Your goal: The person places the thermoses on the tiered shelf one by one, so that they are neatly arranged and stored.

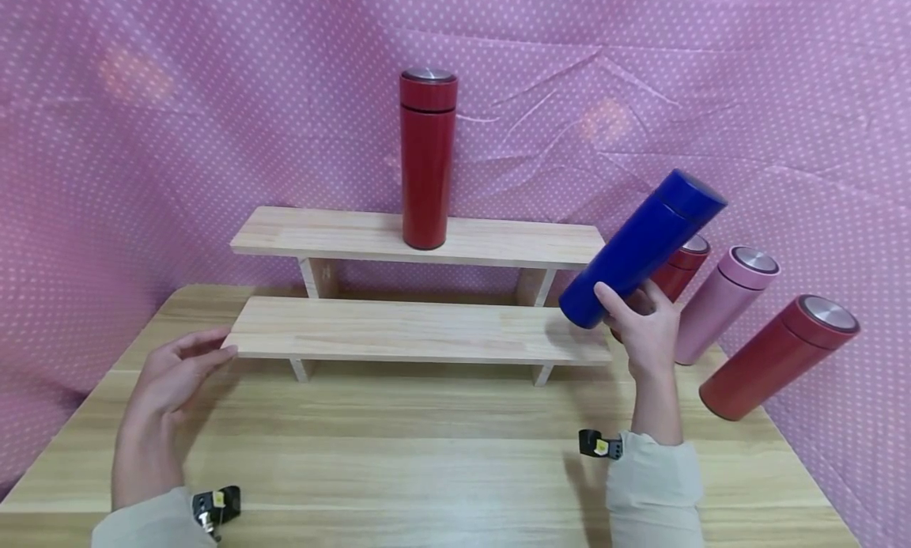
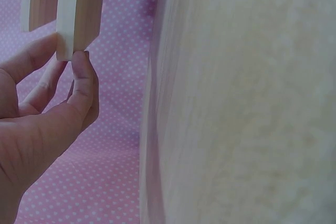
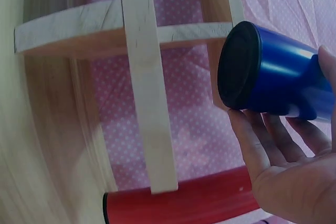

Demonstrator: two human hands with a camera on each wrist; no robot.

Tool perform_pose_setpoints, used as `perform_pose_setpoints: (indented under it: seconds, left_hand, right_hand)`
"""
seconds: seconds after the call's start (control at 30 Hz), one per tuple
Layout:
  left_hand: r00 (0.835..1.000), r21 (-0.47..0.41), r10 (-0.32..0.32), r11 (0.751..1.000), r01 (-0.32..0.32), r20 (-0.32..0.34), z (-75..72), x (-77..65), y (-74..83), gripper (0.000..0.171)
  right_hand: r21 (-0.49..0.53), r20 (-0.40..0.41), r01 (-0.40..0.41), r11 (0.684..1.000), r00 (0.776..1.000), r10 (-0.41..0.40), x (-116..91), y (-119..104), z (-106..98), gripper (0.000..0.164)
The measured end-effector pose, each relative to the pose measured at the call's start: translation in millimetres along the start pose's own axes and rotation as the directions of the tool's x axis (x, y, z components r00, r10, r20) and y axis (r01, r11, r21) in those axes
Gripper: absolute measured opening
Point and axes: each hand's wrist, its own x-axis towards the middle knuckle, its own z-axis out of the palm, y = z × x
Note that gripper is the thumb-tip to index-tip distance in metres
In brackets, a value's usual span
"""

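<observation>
My right hand (image 1: 649,330) grips a blue thermos bottle (image 1: 636,243) near its base, fingers beneath and thumb on the near side. The bottle is held in the air, tilted with its lid toward the upper right, over the right end of a two-tier wooden shelf's lower board (image 1: 413,330). In the right wrist view its dark base (image 3: 240,66) faces the shelf. My left hand (image 1: 167,382) pinches the left end of that lower board between thumb and fingers, as the left wrist view also shows. A red thermos (image 1: 427,168) stands upright on the upper board (image 1: 334,230).
Right of the shelf, a pink thermos (image 1: 722,307) and a red thermos (image 1: 779,358) stand on the wooden table (image 1: 398,469). Another red thermos (image 1: 676,275) is partly hidden behind my right hand and the blue bottle. A pink dotted cloth (image 1: 249,97) hangs behind.
</observation>
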Motion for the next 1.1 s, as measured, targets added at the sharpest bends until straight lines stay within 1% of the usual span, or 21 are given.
perform_pose_setpoints:
  seconds: [0.1, 0.17, 0.3, 0.37, 0.57, 0.67, 0.83, 1.1]
  left_hand:
    - [1.0, 0.004, 0.006, 1.0, -0.006, 0.005, 0.8, 0.0, 0.0, 0.033]
    - [1.0, -0.012, 0.001, 1.0, -0.001, 0.005, 0.6, -0.4, 0.5, 0.034]
    - [1.0, 0.011, 0.002, 1.0, -0.002, 0.0, 0.9, -1.1, 1.0, 0.037]
    - [1.0, 0.01, -0.002, 1.0, 0.001, 0.001, 0.8, -1.7, 1.0, 0.037]
    - [1.0, -0.011, 0.0, 1.0, 0.0, 0.008, 0.9, -2.9, 0.8, 0.03]
    - [1.0, -0.027, 0.007, 1.0, -0.007, 0.012, 0.4, -2.5, 0.0, 0.03]
    - [1.0, -0.049, 0.011, 0.999, -0.01, 0.023, -0.1, -1.6, -0.6, 0.031]
    - [1.0, -0.046, 0.009, 0.999, -0.007, 0.027, -0.4, -0.6, 1.1, 0.031]
  right_hand:
    - [0.032, 0.006, 0.013, 0.999, 1.0, -0.013, 1.1, -2.5, 4.7, 0.051]
    - [0.067, 0.01, 0.027, 0.997, 1.0, -0.028, 2.1, -3.9, 7.9, 0.049]
    - [0.132, 0.018, 0.043, 0.99, 0.999, -0.045, 4.0, -6.8, 13.8, 0.046]
    - [0.145, 0.024, 0.045, 0.988, 0.999, -0.049, 4.5, -8.6, 16.1, 0.047]
    - [0.075, 0.048, 0.061, 0.995, 0.997, -0.065, 4.4, -13.8, 21.7, 0.053]
    - [0.054, 0.053, 0.072, 0.996, 0.996, -0.075, 5.1, -15.4, 26.1, 0.05]
    - [0.069, 0.061, 0.093, 0.993, 0.993, -0.097, 6.4, -18.3, 34.0, 0.047]
    - [0.055, 0.056, 0.129, 0.99, 0.99, -0.132, 8.8, -23.9, 46.3, 0.048]
